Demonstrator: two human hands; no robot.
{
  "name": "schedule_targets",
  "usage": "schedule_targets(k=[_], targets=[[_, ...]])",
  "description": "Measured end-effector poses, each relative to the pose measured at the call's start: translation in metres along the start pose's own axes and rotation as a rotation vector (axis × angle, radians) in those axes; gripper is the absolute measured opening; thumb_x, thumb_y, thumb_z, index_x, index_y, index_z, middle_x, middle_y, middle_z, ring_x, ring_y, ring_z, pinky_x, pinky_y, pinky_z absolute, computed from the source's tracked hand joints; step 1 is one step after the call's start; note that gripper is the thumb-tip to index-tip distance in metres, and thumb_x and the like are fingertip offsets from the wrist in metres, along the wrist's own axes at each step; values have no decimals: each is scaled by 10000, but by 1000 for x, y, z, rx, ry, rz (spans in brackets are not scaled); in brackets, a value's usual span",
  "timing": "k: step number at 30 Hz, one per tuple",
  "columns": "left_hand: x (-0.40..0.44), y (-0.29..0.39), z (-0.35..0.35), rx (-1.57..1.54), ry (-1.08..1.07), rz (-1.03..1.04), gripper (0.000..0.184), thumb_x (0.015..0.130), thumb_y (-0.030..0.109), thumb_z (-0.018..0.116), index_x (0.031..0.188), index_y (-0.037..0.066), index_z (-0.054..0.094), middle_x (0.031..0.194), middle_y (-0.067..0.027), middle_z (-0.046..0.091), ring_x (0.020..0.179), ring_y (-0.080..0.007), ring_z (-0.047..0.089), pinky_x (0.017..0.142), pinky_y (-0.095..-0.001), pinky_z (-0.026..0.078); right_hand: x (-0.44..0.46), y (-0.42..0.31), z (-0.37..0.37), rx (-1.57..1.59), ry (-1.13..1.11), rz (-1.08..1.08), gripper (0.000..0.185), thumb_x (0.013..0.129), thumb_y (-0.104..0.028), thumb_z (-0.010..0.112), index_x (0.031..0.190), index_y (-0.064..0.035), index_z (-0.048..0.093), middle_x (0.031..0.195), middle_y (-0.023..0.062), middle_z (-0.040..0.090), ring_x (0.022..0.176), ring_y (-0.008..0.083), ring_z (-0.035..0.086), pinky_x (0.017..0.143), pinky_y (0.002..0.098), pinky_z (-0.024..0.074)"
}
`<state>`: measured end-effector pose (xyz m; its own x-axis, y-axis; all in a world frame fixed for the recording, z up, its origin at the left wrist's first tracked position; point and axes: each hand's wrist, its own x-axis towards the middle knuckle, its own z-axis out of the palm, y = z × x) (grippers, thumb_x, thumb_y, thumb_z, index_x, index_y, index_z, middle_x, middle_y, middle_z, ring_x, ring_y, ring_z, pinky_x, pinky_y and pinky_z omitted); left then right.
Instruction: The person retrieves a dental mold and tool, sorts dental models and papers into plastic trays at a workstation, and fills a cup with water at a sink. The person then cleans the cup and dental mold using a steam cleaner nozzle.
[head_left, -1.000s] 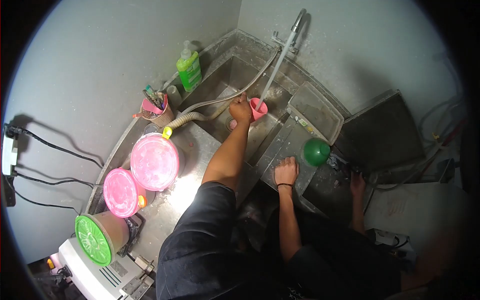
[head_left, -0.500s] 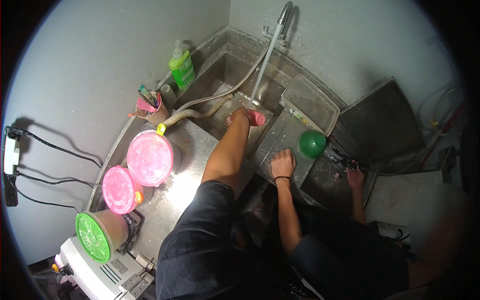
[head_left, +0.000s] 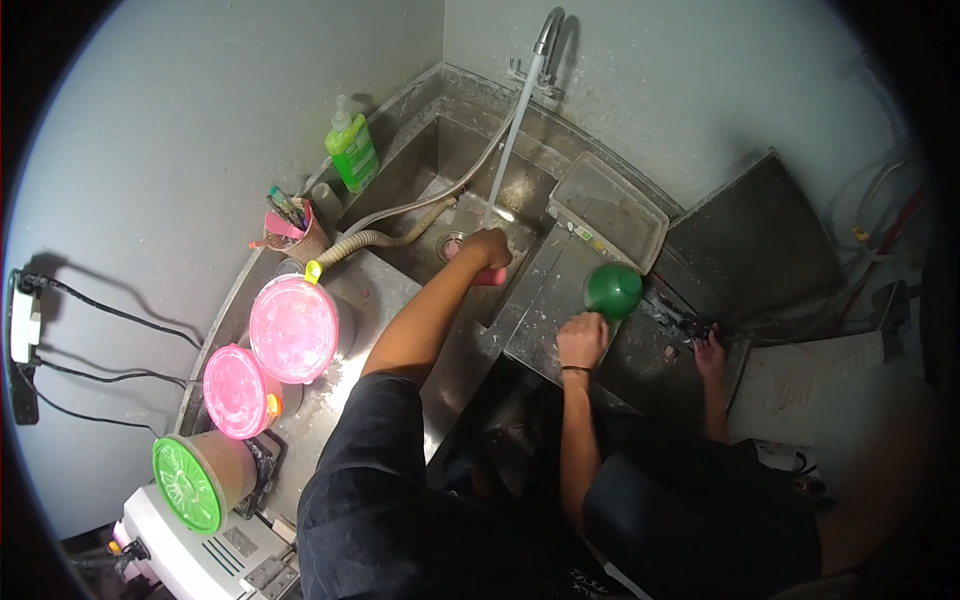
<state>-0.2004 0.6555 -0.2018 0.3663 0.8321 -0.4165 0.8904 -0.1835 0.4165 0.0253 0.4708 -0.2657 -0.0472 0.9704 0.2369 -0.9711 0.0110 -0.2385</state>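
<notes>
My left hand (head_left: 487,248) is closed on a pink cup (head_left: 490,277) low in the metal sink (head_left: 440,145). Only part of the cup shows beneath the hand, and it lies tilted. Water runs from the tall faucet (head_left: 549,30) and comes down at the hand. A ribbed hose (head_left: 372,238) lies across the sink beside my forearm, and the drain (head_left: 452,246) shows to the left of the hand. My right hand is out of view.
A co-worker's hand with a wristband (head_left: 582,340) rests beside a green round object (head_left: 613,291); their other hand (head_left: 709,354) is farther right. Pink-lidded tubs (head_left: 293,330), a green-lidded tub (head_left: 187,484), a soap bottle (head_left: 352,153) and a clear tray (head_left: 612,212) stand around.
My left hand and the pink cup have moved down and toward the near side of the sink, and the cup has tipped over. The co-worker's wristband hand has shifted closer to the green object.
</notes>
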Motion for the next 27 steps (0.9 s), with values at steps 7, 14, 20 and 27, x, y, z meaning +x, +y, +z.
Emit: schedule_targets(k=[7, 14, 20, 27], targets=[[46, 71, -108, -425, 586, 278, 305, 742, 165, 535, 901, -47, 685, 919, -308, 652, 892, -412, 649, 788, -429, 509, -43, -368, -64, -621, 583, 46, 294, 939, -97, 561, 1220, -177, 531, 1166, 131, 609, 1219, 326, 529, 1091, 428, 391], [131, 117, -184, -1153, 37, 83, 161, 792, 76, 455, 762, 17, 602, 582, -80, 563, 389, -117, 367, 361, -303, 288, -41, -348, -55, -777, 590, -31, 259, 989, -185, 486, 1236, -155, 556, 1126, 133, 636, 1156, 278, 565, 974, 404, 469], [171, 135, -179, -1402, 86, 42, 185, 818, 18, 399, 718, 34, 553, 621, -105, 623, 382, -136, 366, 380, -335, 310, -42, -336, -38, -829, 635, -89, 257, 987, -195, 479, 1226, -151, 563, 1122, 137, 637, 1143, 285, 569, 967, 412, 469], [224, 125, -158, -580, 484, 118, 259, 889, 84, 423, 892, 8, 671, 715, -84, 693, 481, -157, 565, 515, -378, 483, -44, -325, -16, -898, 674, -137, 257, 985, -207, 471, 1213, -147, 572, 1118, 142, 638, 1129, 292, 574, 957, 422, 469]])
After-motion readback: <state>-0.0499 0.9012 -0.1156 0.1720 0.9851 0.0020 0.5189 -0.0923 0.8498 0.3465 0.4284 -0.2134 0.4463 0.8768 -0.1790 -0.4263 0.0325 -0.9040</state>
